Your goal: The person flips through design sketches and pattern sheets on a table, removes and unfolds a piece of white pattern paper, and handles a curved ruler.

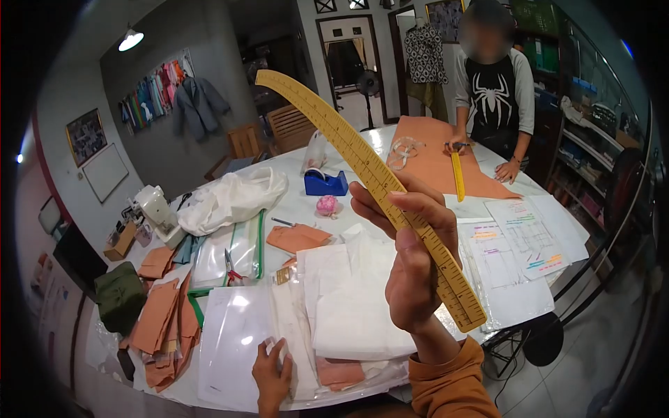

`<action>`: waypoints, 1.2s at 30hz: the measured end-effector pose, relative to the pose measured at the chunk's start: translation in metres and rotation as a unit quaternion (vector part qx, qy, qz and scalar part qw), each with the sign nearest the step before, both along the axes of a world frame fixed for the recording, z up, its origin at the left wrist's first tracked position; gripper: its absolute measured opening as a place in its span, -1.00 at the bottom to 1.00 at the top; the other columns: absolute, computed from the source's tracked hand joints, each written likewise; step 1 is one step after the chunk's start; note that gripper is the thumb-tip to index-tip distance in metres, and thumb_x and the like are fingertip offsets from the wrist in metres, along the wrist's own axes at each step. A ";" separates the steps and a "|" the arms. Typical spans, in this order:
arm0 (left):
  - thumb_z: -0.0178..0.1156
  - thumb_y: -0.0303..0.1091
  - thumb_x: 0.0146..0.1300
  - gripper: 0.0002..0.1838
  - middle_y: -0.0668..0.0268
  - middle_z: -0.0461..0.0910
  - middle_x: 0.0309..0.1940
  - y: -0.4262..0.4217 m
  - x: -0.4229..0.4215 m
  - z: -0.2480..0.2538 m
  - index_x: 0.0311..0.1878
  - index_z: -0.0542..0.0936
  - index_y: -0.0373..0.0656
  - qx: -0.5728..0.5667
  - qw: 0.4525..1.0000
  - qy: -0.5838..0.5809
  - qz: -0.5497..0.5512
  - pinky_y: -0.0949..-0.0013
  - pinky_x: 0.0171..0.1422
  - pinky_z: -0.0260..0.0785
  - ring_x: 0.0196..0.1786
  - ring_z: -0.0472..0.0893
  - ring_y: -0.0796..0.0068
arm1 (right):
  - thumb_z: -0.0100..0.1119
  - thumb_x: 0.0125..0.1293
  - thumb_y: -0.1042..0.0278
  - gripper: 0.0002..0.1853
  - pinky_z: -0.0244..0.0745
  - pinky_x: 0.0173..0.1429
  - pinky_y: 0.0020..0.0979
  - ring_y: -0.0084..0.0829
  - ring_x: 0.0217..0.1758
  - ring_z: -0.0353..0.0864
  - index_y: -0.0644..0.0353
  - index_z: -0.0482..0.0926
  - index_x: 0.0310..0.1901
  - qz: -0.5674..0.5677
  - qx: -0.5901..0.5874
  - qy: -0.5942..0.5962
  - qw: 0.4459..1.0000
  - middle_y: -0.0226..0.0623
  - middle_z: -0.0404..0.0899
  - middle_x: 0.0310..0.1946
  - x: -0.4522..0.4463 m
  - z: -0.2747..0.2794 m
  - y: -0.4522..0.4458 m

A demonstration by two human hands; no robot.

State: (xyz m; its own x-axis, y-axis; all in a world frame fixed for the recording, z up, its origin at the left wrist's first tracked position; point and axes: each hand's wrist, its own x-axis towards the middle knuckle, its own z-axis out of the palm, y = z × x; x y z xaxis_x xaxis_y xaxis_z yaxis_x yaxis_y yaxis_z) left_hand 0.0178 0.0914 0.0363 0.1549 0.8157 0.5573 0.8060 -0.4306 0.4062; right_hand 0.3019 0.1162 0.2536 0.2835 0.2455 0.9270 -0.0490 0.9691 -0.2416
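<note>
Raised in front of me, my right hand grips a yellow curved ruler with black markings, its narrow curved end pointing up and left. Below, my left hand rests with fingers spread on white folded paper near the table's front edge. Larger white sheets lie between the two hands, with an orange paper piece under them. Left of my left hand is a clear plastic sleeve with white paper.
Across the white table, a person holds a yellow ruler over orange paper. A blue tape dispenser, pink pincushion, red-handled scissors and sewing machine stand around. Drawn pattern sheets lie at right.
</note>
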 end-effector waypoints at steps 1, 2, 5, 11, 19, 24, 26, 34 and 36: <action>0.22 -0.32 0.13 -0.63 0.07 0.52 0.00 -0.001 0.001 0.001 0.04 0.62 -0.09 -0.011 1.000 -0.003 0.003 0.30 -0.38 0.37 -0.53 0.50 0.31 | -0.33 0.32 0.62 -0.66 0.51 0.27 -0.12 -0.05 0.21 0.50 0.39 0.31 0.10 -0.001 -0.002 -0.001 1.000 0.12 0.22 0.20 0.000 0.000 0.000; 0.22 -0.32 0.13 -0.63 0.07 0.52 0.01 -0.001 0.001 0.003 0.04 0.62 -0.09 -0.022 1.000 -0.006 0.007 0.29 -0.38 0.38 -0.53 0.50 0.29 | -0.33 0.32 0.63 -0.66 0.51 0.27 -0.12 -0.05 0.21 0.50 0.39 0.31 0.10 -0.001 -0.004 -0.002 1.000 0.12 0.22 0.20 0.000 0.000 -0.001; 0.22 -0.32 0.13 -0.63 0.07 0.52 0.01 -0.003 0.002 0.005 0.05 0.61 -0.10 -0.038 0.999 -0.010 0.012 0.29 -0.38 0.38 -0.53 0.50 0.30 | -0.33 0.32 0.63 -0.66 0.51 0.27 -0.11 -0.05 0.21 0.50 0.39 0.31 0.09 -0.001 -0.004 -0.003 1.000 0.12 0.22 0.20 -0.001 -0.001 0.002; 0.22 -0.33 0.13 -0.63 0.07 0.52 0.01 -0.004 0.003 0.006 0.05 0.61 -0.10 -0.042 0.999 -0.002 0.014 0.30 -0.37 0.38 -0.53 0.49 0.30 | -0.29 0.32 0.52 -0.68 0.52 0.23 -0.05 0.04 0.16 0.52 0.34 0.30 0.08 -0.017 -0.023 -0.005 1.000 0.12 0.23 0.19 -0.006 -0.001 0.003; 0.18 -0.28 0.18 -0.61 -0.10 0.46 0.04 -0.008 0.008 0.016 0.09 0.58 -0.10 -0.108 0.994 -0.026 0.013 0.11 -0.03 0.45 -0.05 0.57 -0.10 | -0.29 0.31 0.60 -0.66 0.52 0.26 -0.16 -0.08 0.20 0.52 0.43 0.33 0.09 -0.002 0.002 0.004 1.000 0.12 0.25 0.18 -0.006 -0.004 0.006; 0.20 -0.33 0.14 -0.62 0.00 0.50 0.01 -0.005 0.005 0.010 0.06 0.60 -0.12 -0.062 0.998 -0.002 0.013 0.24 -0.27 0.43 -0.35 0.58 0.15 | -0.31 0.30 0.62 -0.65 0.53 0.26 -0.15 -0.07 0.20 0.52 0.43 0.32 0.09 -0.014 -0.001 0.005 1.000 0.13 0.24 0.19 -0.005 -0.003 0.005; 0.20 -0.33 0.14 -0.62 -0.01 0.50 0.01 -0.004 0.005 0.010 0.06 0.60 -0.12 -0.051 0.999 -0.001 0.008 0.24 -0.26 0.44 -0.33 0.59 0.13 | -0.31 0.30 0.58 -0.66 0.53 0.24 -0.11 -0.02 0.18 0.52 0.39 0.30 0.09 -0.026 -0.009 0.001 1.000 0.12 0.23 0.19 -0.004 -0.002 0.005; 0.20 -0.32 0.16 -0.62 -0.06 0.48 0.03 -0.008 0.010 0.020 0.08 0.58 -0.11 -0.096 0.995 -0.021 0.014 0.14 -0.05 0.47 -0.06 0.59 -0.06 | -0.29 0.29 0.48 -0.65 0.57 0.16 -0.03 0.11 0.07 0.57 0.37 0.26 0.09 -0.052 -0.012 0.026 0.998 0.17 0.27 0.17 -0.004 0.001 -0.001; 0.21 -0.33 0.15 -0.62 -0.05 0.49 0.03 -0.009 0.010 0.020 0.07 0.59 -0.11 -0.085 0.996 -0.019 0.016 0.16 -0.09 0.47 -0.10 0.60 -0.03 | -0.27 0.29 0.44 -0.64 0.60 0.11 -0.04 0.13 0.02 0.60 0.39 0.26 0.09 -0.058 0.002 0.053 0.997 0.21 0.30 0.14 0.000 0.002 -0.003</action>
State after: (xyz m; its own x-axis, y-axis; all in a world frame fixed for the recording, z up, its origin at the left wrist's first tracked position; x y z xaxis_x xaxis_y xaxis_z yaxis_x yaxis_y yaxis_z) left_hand 0.0282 0.0828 0.0558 0.1085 0.9032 0.4152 0.8006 -0.3270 0.5020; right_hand 0.3015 0.1130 0.2557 0.4063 0.2017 0.8912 0.0380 0.9707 -0.2371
